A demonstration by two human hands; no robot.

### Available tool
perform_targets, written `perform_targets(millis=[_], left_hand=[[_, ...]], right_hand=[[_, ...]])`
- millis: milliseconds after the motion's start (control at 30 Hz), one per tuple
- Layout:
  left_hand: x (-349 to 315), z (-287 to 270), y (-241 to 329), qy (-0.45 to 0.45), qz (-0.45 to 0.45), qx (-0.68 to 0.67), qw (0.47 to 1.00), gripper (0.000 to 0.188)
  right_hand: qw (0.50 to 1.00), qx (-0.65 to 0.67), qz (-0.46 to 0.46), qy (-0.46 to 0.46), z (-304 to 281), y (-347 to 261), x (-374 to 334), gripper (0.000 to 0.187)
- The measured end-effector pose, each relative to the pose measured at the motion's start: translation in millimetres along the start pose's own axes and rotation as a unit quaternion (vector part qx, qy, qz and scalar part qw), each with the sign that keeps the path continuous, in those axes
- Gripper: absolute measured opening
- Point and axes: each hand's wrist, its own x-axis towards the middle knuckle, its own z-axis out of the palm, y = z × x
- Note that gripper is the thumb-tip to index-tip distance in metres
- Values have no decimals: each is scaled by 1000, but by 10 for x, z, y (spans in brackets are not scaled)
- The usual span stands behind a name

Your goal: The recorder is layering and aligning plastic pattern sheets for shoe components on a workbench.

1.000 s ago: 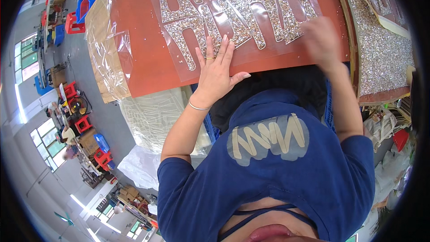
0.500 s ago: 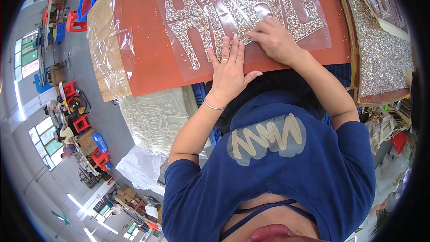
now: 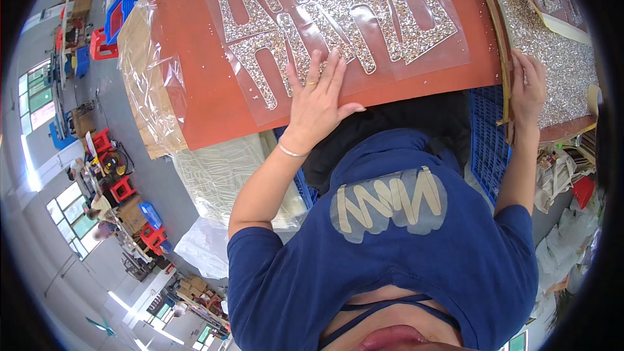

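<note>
My left hand (image 3: pixel 316 101) lies flat, fingers spread, on the near edge of a clear plastic sheet (image 3: pixel 422 68). Beneath its fingertips is a glittery panel (image 3: pixel 292 36) of small silver and gold chips, with elongated cut-out shapes. A ring and a thin bangle are on this hand and wrist. My right hand (image 3: pixel 530 88) is off to the right, over the wooden rim (image 3: pixel 499 45) of a tray filled with loose glittering chips (image 3: pixel 552 84). Its fingers are extended and slightly bent over the chips; the thumb is hidden, and I see nothing held.
The sheet rests on a reddish-brown board (image 3: pixel 201 97). Clear film over brown cardboard (image 3: pixel 146 84) borders its left side. A patterned pale stack (image 3: pixel 234 172) and a blue plastic crate (image 3: pixel 487 136) are below the board. Another patterned sheet (image 3: pixel 552 0) lies across the tray's far end.
My right hand has left the panel's near edge and moved right to the chip tray. My left hand stays flat on the sheet. The whole view has shifted slightly.
</note>
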Motion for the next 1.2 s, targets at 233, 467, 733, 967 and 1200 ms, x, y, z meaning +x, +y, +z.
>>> perform_targets(millis=[233, 467, 733, 967, 1200], left_hand=[[0, -27, 42, -27, -16, -1, 1000, 90], [134, 23, 6, 1, 11, -20, 1000, 83], [325, 9, 54, -3, 19, -20, 1000, 81], [-118, 156, 119, 76, -82, -93, 989, 84], [-13, 222, 350, 60, -115, -63, 990, 81]], right_hand=[[980, -91, 80, -155, -136, 616, -316, 17], [979, -54, 91, -177, -41, 559, -183, 16], [983, -67, 70, -157, -81, 600, -150, 10], [991, 119, -30, -60, 274, -413, 114, 8], [920, 303, -224, -109, 1378, -1530, 261, 14]])
